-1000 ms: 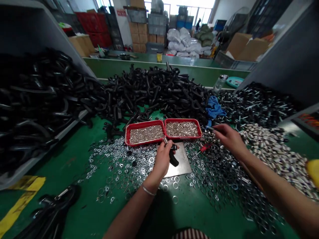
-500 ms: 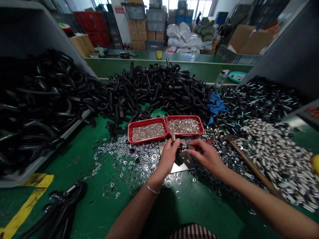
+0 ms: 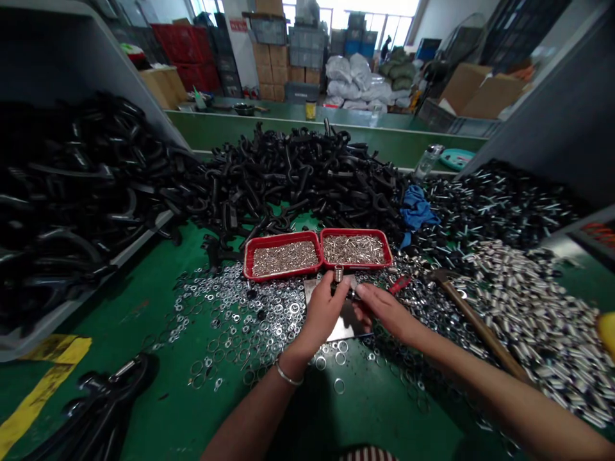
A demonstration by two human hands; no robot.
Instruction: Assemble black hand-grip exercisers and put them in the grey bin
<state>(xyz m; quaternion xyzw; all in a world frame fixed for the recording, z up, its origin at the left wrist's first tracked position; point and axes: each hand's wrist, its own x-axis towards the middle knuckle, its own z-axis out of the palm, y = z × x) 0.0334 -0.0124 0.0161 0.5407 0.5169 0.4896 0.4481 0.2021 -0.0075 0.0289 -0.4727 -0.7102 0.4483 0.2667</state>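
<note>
Two items gripped above steel plate (image 3: pixel 344 329): left hand (image 3: pixel 323 314) clenched on black shackle (image 3: pixel 335 289), steadying it; right fingertips (image 3: pixel 368 296) grasping small metal pin (image 3: pixel 353 294).

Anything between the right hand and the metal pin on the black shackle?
Nothing visible. The fingertips of the right hand are right at the pin, on the shackle that the left hand grips.

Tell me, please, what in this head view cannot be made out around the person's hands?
The black part: mostly hidden by the left hand and right hand, so its shape is unclear.
The steel plate: partly covered by both hands.
The silver pieces in the red trays: too small to identify singly.
The black piece at bottom left: cut off by the lower edge.
</note>
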